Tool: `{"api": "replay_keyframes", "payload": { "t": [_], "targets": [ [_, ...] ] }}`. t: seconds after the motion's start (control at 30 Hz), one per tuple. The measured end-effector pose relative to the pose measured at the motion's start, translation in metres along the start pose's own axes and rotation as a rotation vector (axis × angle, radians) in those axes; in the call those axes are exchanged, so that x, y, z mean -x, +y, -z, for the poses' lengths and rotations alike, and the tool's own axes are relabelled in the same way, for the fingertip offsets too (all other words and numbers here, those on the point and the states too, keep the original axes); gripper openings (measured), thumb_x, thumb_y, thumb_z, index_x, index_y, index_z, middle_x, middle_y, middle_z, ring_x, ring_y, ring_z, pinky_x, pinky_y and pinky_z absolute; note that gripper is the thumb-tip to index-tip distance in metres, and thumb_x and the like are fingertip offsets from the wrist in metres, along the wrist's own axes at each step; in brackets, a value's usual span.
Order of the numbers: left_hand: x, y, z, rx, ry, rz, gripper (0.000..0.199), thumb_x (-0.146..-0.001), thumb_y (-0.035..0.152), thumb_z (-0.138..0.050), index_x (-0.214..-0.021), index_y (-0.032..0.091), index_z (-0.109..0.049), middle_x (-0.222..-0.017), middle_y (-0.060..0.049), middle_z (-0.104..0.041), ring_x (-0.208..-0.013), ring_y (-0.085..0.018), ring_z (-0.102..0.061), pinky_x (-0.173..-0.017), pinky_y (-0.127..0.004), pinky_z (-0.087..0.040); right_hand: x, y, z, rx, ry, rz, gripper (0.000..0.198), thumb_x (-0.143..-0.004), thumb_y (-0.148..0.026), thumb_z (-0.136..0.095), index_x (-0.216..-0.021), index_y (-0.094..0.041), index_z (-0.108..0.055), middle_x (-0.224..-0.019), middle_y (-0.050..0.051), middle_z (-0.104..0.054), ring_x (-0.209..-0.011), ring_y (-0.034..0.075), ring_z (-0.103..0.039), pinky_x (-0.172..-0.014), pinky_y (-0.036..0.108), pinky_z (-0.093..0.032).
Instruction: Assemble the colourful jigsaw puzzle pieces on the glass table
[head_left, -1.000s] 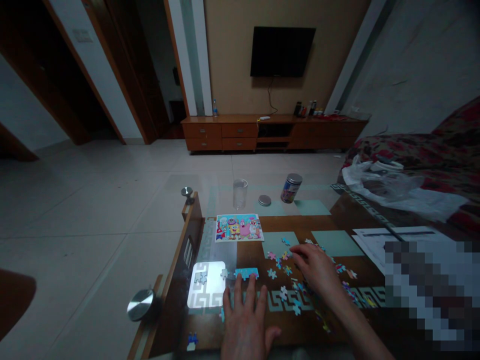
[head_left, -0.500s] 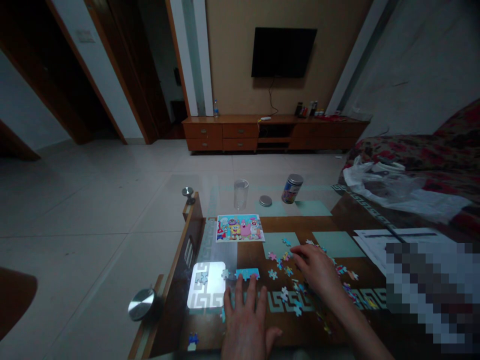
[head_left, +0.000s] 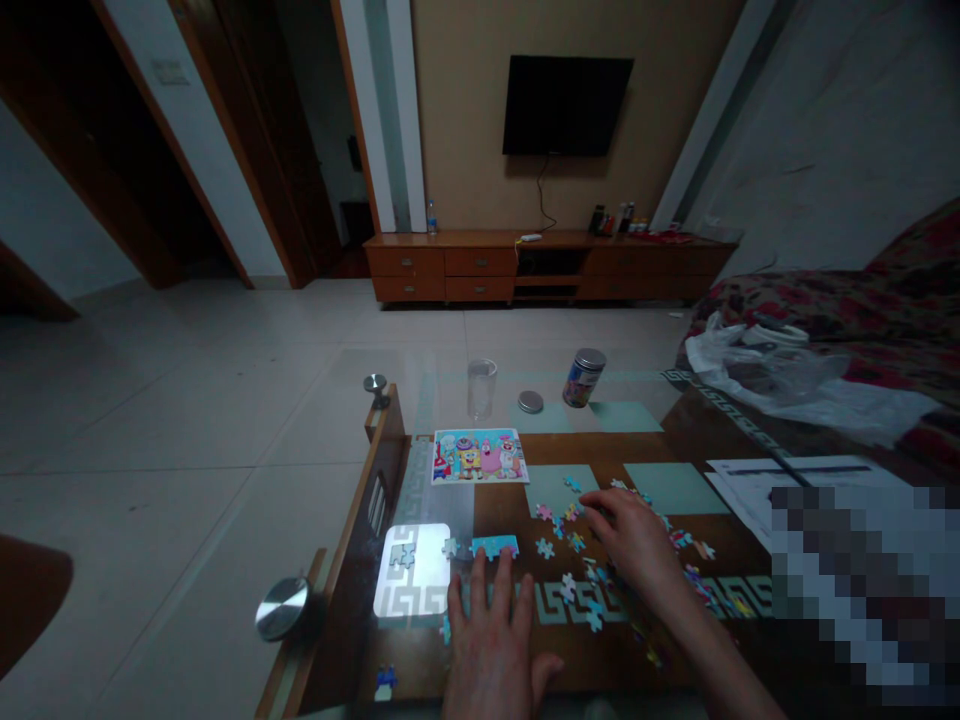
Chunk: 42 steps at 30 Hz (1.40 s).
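My left hand (head_left: 491, 635) lies flat on the glass tabletop with its fingers spread. Its middle fingertips rest at the lower edge of a joined strip of blue jigsaw puzzle pieces (head_left: 495, 547). My right hand (head_left: 626, 530) is pinched, palm down, among loose pieces; whatever its fingertips hold is hidden. Just left of them lies a pink and yellow puzzle piece (head_left: 571, 511), with a blue piece (head_left: 573, 484) above. Several more loose pieces (head_left: 545, 548) lie between and around the hands. Beyond the strip is a cartoon picture card (head_left: 480, 457).
A clear glass (head_left: 481, 390), a round metal lid (head_left: 531, 402) and a printed tin (head_left: 584, 378) stand at the far side. On the right are papers (head_left: 810, 480) and a plastic bag (head_left: 795, 380). Single pieces (head_left: 386, 682) lie near the left edge.
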<state>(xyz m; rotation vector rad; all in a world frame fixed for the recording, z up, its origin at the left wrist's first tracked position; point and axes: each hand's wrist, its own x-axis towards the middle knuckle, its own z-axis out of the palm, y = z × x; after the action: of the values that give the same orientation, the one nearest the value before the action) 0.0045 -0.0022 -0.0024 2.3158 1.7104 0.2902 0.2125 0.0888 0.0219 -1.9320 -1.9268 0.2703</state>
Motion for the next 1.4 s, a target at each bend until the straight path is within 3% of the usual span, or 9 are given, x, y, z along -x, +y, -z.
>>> {"api": "replay_keyframes", "payload": {
  "t": [0.33, 0.8, 1.0, 1.1, 1.2, 1.4],
  "targets": [
    [-0.002, -0.002, -0.005, 0.011, -0.047, 0.010, 0.060, -0.081, 0.056, -0.058, -0.134, 0.029, -0.048, -0.152, -0.007, -0.027, -0.136, -0.042, -0.027, -0.102, -0.072, -0.029, -0.001, 0.003, -0.002, -0.040, 0.021, 0.033, 0.022, -0.084, -0.022, -0.050, -0.089, -0.017, -0.071, -0.094, 0.009, -0.070, -0.093, 0.027, -0.061, -0.088, 0.037, -0.042],
    [0.001, 0.000, -0.006, -0.047, 0.051, -0.004, 0.058, -0.080, 0.058, -0.059, -0.130, 0.029, -0.053, -0.149, -0.005, -0.036, -0.133, -0.040, -0.035, -0.100, -0.068, -0.036, -0.001, 0.007, 0.001, -0.115, 0.048, 0.030, 0.024, -0.082, -0.024, -0.048, -0.088, -0.017, -0.070, -0.092, 0.010, -0.070, -0.091, 0.027, -0.061, -0.086, 0.038, -0.043],
    [0.003, -0.001, -0.011, -0.080, 0.126, -0.008, 0.050, -0.081, 0.047, -0.062, -0.128, 0.029, -0.056, -0.147, -0.005, -0.041, -0.132, -0.039, -0.037, -0.099, -0.066, -0.036, -0.005, 0.015, 0.011, -0.146, 0.108, -0.011, 0.023, -0.079, -0.025, -0.049, -0.084, -0.018, -0.070, -0.088, 0.009, -0.071, -0.089, 0.026, -0.062, -0.083, 0.037, -0.044],
    [-0.001, -0.004, -0.002, -0.057, 0.125, -0.024, 0.046, -0.082, 0.036, -0.061, -0.127, 0.030, -0.056, -0.144, -0.005, -0.045, -0.131, -0.036, -0.039, -0.098, -0.062, -0.037, -0.006, 0.024, 0.018, -0.157, 0.155, -0.048, 0.024, -0.079, -0.026, -0.049, -0.084, -0.018, -0.070, -0.089, 0.009, -0.071, -0.087, 0.025, -0.062, -0.082, 0.037, -0.045],
    [-0.009, -0.012, 0.021, -0.070, 0.129, 0.085, 0.040, -0.083, 0.023, -0.059, -0.123, 0.028, -0.060, -0.133, -0.006, -0.058, -0.124, -0.031, -0.047, -0.099, -0.055, -0.036, -0.005, 0.033, 0.025, -0.161, 0.187, -0.086, 0.025, -0.079, -0.027, -0.049, -0.085, -0.017, -0.071, -0.090, 0.010, -0.072, -0.087, 0.025, -0.063, -0.082, 0.037, -0.046],
    [-0.027, -0.052, 0.052, -0.231, 0.147, 0.221, 0.031, -0.088, 0.016, -0.052, -0.117, 0.021, -0.063, -0.118, -0.011, -0.062, -0.111, -0.029, -0.052, -0.088, -0.045, -0.036, -0.002, 0.056, 0.039, -0.148, 0.204, -0.157, 0.024, -0.079, -0.027, -0.050, -0.084, -0.016, -0.071, -0.090, 0.010, -0.073, -0.087, 0.025, -0.066, -0.080, 0.036, -0.049]
  ]
}}
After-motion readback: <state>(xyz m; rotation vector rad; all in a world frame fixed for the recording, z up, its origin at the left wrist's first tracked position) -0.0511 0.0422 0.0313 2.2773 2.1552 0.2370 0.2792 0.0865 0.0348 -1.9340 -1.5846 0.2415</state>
